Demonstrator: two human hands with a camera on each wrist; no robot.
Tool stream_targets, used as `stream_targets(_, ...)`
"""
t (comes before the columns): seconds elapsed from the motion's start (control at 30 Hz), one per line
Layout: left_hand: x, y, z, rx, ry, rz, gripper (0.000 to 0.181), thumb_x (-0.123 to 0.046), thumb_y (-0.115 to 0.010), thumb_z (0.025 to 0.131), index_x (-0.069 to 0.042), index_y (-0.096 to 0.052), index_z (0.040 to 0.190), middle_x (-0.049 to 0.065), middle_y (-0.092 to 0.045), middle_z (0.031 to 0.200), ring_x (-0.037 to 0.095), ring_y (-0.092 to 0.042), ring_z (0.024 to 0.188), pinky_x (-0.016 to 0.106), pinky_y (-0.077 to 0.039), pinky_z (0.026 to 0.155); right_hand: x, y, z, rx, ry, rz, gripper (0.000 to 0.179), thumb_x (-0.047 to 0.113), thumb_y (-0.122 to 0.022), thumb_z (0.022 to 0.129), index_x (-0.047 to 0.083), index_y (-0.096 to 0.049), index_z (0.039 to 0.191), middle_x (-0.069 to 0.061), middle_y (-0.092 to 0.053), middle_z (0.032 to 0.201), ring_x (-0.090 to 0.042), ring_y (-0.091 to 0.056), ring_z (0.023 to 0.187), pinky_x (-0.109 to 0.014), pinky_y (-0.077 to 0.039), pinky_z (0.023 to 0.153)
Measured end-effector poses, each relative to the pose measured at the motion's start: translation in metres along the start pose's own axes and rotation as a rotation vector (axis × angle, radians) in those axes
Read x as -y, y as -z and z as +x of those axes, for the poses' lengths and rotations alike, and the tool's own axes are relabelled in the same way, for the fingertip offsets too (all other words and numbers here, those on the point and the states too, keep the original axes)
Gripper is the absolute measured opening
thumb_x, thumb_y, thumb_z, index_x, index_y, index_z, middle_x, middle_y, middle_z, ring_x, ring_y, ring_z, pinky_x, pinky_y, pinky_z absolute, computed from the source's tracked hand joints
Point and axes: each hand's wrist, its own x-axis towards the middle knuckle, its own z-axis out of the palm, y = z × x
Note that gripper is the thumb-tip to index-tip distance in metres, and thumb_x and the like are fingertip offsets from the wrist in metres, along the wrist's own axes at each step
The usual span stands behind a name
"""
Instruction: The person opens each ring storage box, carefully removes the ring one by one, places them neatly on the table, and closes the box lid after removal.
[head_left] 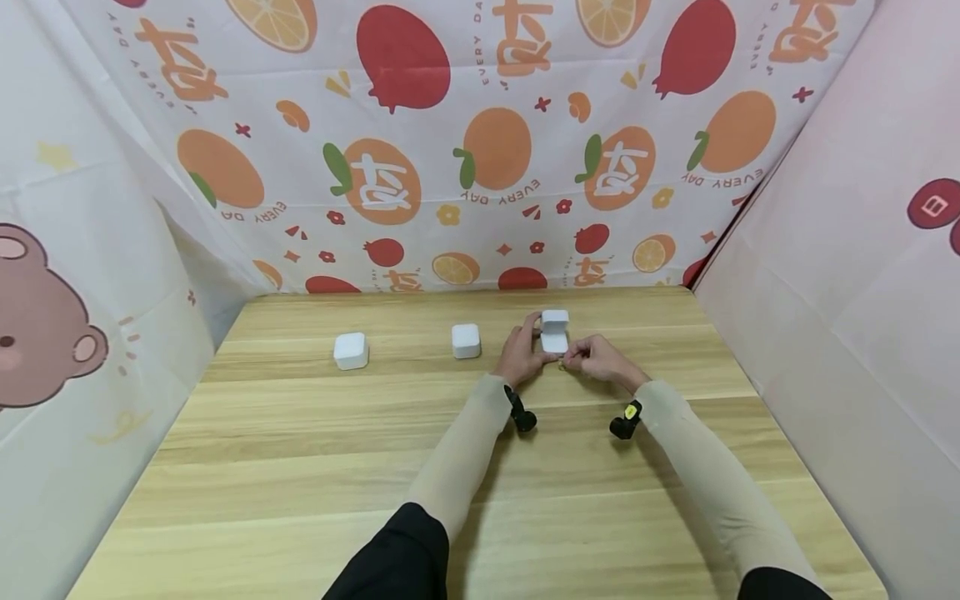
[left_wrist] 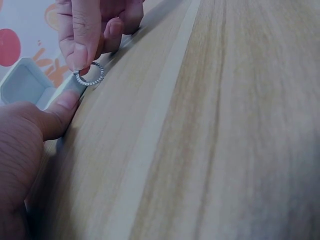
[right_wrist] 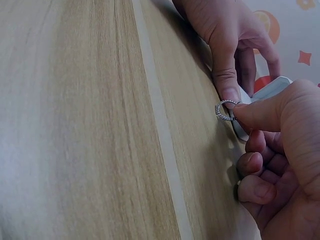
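Between my hands stands a small white ring box [head_left: 554,342], its lid raised, near the back of the table. My left hand [head_left: 519,353] holds it at the left side, with the thumb along the front edge in the left wrist view. My right hand [head_left: 597,361] is just right of the box's front and pinches a silvery ring [left_wrist: 91,83] between thumb and finger. Small clear stones run round the ring's band. In the right wrist view the ring is close to the left thumb and the box's edge; whether they touch, I cannot tell.
Two closed white boxes, one farther left [head_left: 351,351] and one nearer [head_left: 466,341], stand on the wooden table [head_left: 300,467]. A fruit-print cloth [head_left: 442,75] hangs behind the table's back edge. Pale cloth walls [head_left: 847,275] flank both sides.
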Motion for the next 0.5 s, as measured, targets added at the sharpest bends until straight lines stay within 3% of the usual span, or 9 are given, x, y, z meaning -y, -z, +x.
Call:
stream_targets(0.4,0.002,-0.001,0.002,-0.004,0.006,0.010,0.086,-0.031,-0.077,0.068,-0.030,-0.026,0.138,0.006,-0.063,0.116,0.019,-0.049,0.103,0.035,-0.040,0.093,0.036,0.007,-0.017,0.042,0.009,-0.023,0.016,0.000,-0.054,0.084,-0.005,-0.065,0.093,-0.021,-0.066,0.093,-0.013,-0.050,0.071,-0.018,-0.039,0.060)
stream_targets(0.5,0.002,-0.002,0.002,-0.002,0.011,0.007,0.087,-0.031,-0.077,0.068,-0.029,-0.026,0.138,0.006,-0.063,0.116,0.019,-0.049,0.103,0.036,-0.040,0.093,0.025,0.005,-0.012,0.030,-0.005,-0.027,0.014,0.001,-0.055,0.084,0.000,-0.067,0.090,-0.016,-0.067,0.090,-0.013,-0.051,0.070,-0.019,-0.039,0.060)
